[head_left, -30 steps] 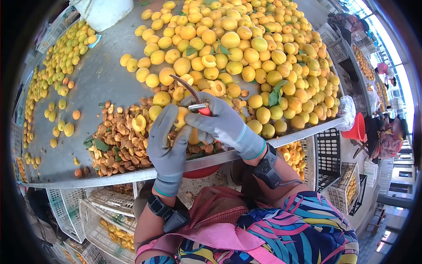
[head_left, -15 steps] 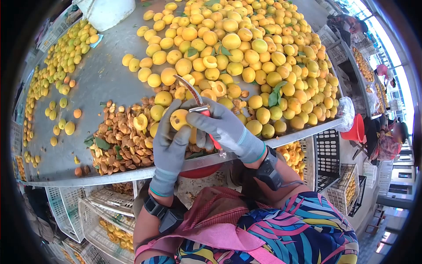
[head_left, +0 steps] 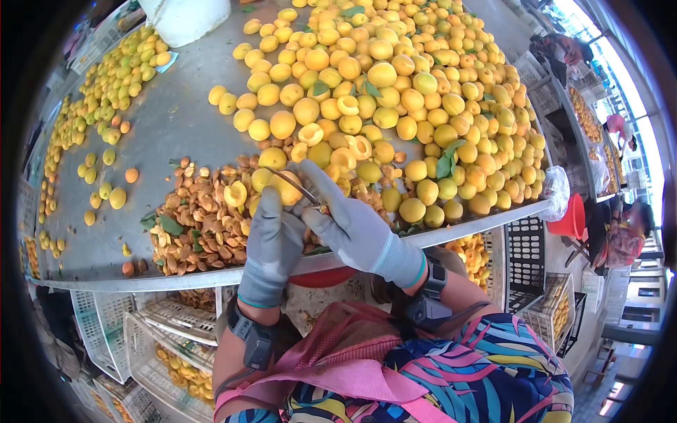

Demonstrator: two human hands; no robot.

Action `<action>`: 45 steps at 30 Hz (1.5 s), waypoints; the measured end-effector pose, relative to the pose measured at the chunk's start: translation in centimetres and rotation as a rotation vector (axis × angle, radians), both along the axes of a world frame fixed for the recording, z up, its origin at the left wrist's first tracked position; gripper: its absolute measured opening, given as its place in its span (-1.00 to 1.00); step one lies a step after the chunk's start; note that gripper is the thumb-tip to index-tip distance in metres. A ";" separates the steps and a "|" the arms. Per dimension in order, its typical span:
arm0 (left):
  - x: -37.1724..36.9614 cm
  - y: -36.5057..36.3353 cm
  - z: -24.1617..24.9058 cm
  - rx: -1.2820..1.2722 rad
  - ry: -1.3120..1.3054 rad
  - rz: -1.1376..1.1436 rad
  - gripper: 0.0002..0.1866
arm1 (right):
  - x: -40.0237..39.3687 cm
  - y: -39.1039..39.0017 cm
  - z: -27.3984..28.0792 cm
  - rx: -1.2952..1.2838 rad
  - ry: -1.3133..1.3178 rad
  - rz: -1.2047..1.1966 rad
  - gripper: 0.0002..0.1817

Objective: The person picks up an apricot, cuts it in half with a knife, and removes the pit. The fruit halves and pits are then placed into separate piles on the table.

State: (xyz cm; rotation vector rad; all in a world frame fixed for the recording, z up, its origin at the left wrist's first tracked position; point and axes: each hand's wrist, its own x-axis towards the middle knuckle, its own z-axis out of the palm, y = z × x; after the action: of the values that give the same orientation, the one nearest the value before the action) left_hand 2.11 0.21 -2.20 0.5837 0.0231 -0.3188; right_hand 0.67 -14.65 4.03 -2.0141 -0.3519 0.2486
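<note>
Both my hands wear grey gloves and meet over the table's near edge. My left hand [head_left: 271, 236] is closed, with a yellow apricot [head_left: 288, 189] at its fingertips. My right hand [head_left: 356, 229] grips a curved knife [head_left: 300, 186], whose thin blade lies across the apricot; its handle is mostly hidden by the fingers. A heap of brown apricot pits [head_left: 194, 236] lies left of my hands on the metal table [head_left: 180, 120]. Just beyond my fingers are opened apricot halves [head_left: 343, 158].
A large pile of whole apricots [head_left: 423, 99] covers the table's right side. More fruit [head_left: 113, 84] lies far left, near a white bucket [head_left: 187, 17]. Crates [head_left: 169, 352] of halves stand below. A red bucket [head_left: 568, 217] and a person [head_left: 624, 240] are at right.
The knife has swung down, its blade now lying across the apricot rather than pointing up. My right hand has turned, hiding the red handle. The view has shifted slightly.
</note>
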 end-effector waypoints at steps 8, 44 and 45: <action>-0.2 0.4 -0.6 0.071 -0.036 0.010 -0.48 | -0.4 0.6 -0.2 0.027 0.052 0.019 -0.26; -0.8 1.4 1.7 0.542 -0.235 0.125 -0.48 | -0.2 0.8 -2.4 -0.082 -0.204 0.020 -0.24; -0.8 1.2 1.7 0.460 -0.139 0.117 -0.48 | -0.3 0.9 -2.4 -0.081 -0.195 0.013 -0.24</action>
State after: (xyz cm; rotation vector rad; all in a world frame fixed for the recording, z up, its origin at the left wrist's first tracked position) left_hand 1.30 1.44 -0.47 1.0556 -0.0041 -0.1563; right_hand 0.40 -13.79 1.62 -2.1227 -0.4842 0.0748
